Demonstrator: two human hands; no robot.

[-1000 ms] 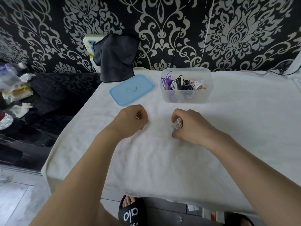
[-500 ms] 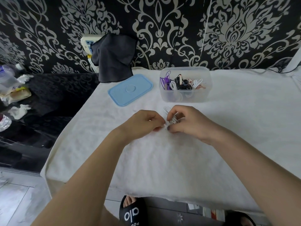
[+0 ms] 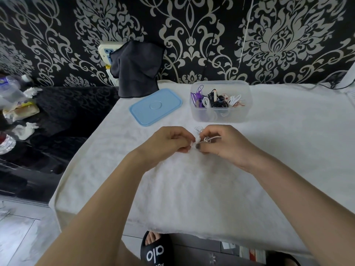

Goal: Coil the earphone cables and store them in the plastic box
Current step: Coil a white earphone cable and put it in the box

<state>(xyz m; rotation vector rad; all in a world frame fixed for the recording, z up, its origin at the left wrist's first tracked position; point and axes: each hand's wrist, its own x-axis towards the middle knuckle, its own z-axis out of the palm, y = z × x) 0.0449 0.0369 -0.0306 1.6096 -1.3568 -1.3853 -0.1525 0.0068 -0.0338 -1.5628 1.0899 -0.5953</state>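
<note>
Earphone cable (image 3: pixel 208 139), white: bundled between your hands just in front of the plastic box (image 3: pixel 221 117). Right hand (image 3: pixel 226 144) grips the coil; left hand (image 3: pixel 169 144) pinches its loose end. Step: finishing the coil. Next: tuck the end, drop it among the stored cables.

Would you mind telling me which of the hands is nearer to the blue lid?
Left. The left hand sits just in front of the blue lid, slightly to its right. The right hand is farther right, in front of the plastic box.
</note>
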